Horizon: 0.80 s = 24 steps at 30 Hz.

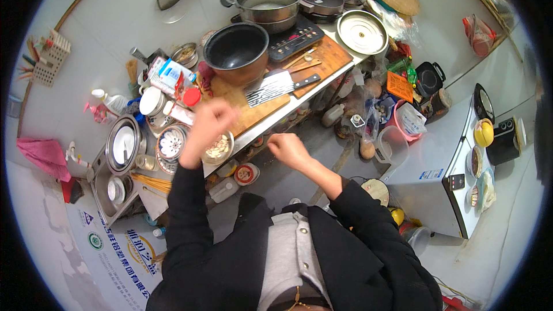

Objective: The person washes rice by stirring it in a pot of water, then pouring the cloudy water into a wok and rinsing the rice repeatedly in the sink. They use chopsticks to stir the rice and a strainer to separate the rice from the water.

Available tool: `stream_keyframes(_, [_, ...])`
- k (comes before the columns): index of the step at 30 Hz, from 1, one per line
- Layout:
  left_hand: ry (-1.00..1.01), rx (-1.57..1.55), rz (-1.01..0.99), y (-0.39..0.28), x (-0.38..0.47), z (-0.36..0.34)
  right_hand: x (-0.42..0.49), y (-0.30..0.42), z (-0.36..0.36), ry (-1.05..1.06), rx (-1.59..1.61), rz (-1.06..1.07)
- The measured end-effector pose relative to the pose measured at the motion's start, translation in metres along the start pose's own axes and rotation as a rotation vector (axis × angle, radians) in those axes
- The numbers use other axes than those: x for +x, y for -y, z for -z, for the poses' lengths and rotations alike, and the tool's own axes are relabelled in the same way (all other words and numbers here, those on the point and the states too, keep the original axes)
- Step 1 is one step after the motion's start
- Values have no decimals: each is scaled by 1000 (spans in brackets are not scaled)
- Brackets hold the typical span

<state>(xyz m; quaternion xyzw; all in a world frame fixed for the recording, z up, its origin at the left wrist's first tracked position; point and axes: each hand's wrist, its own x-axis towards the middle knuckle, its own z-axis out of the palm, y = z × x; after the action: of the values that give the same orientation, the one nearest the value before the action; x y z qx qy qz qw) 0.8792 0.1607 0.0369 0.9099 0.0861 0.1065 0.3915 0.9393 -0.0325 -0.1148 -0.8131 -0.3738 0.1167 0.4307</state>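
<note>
My left hand (211,127), blurred, hovers over the left end of a wooden cutting board (263,110). Just below it is a bowl of sliced pale pieces (218,149), partly covered by the hand. My right hand (290,150) is in front of the counter edge, over the floor, fingers curled in with nothing visible in them. A cleaver (272,88) with a black handle lies on the board, its blade wet or streaked. Behind it stands a deep black-lined pot (236,47). Patterned plates (171,142) sit left of my left hand.
A steel pot with liquid (268,6) stands on an induction cooker (296,36). A steel lid (362,32) rests farther right. At the left is a sink (103,196) with bowls. Bottles and bags crowd the floor before a white refrigerator (423,172). Chopsticks (151,181) lie near the sink.
</note>
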Motion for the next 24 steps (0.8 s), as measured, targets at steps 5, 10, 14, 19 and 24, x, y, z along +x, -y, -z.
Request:
stream_keyframes(5, [-278,-355,-255,-50,225,60,14,-58,90,-152,27,-84])
stream_keyframes(10, [-580,-1526,380,28,373,81,69,-94,146,-240,5,-86])
stream_keyframes(14, [-579,-1448,644,113,450,36,192,-119,205,-257,-71,-14])
stream_keyframes(19, [-778,-394,646,193,514,5,378,-111,259,-303,-11,122])
stream_keyframes(24, [-649,-883,602,242,536,1,515,-109,243,-455,497,429])
